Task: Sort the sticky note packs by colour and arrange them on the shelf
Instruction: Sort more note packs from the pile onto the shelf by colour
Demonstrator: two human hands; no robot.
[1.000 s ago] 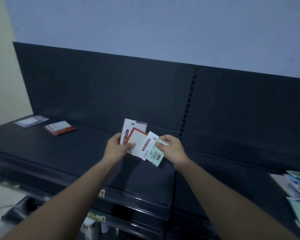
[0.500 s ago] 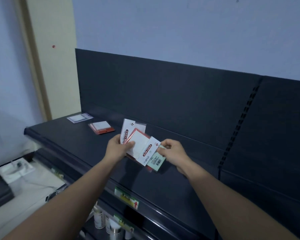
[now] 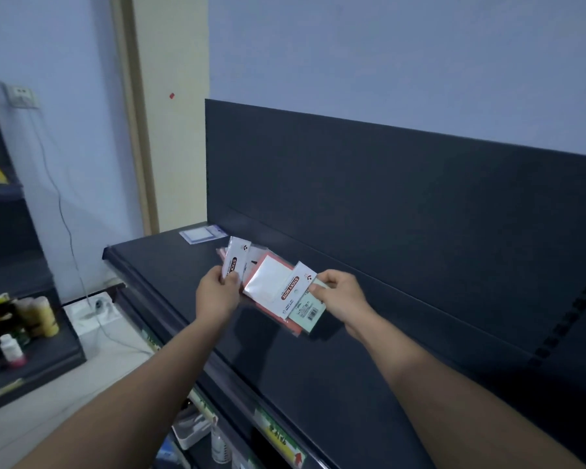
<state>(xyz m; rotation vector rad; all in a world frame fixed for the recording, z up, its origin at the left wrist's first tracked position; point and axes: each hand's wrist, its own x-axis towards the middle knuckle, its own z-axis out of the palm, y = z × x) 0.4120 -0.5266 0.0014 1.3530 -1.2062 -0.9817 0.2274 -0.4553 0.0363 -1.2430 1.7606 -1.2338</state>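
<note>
Mid-sort here, with both hands up over the shelf and a fan of sticky note packs spread between them, just above its top surface and clear of it. The left hand has thumb and fingers pinched on the lower end of a white-headed pack. The right hand has thumb and fingertips clamped on the top edge of the green pack. Between the two sits the red pack, overlapping the green one, and I cannot tell which hand really carries it. This looks like the picking-apart step: colours are being separated in the hands and nothing is being set down yet. The next move calls for freeing one pack from the fan without dragging its glossy neighbour along, then laying it on the shelf with its own colour. As for what the shelf holds, one pale blue pack lies flat at its far left corner, near the back panel. A pinkish edge peeps out behind the white-headed pack, but whether that lies on the shelf is hidden. Below the shelf, a lower tier shows a tub and bottles. Left of the shelf, a side rack carries bottles and jars.
</note>
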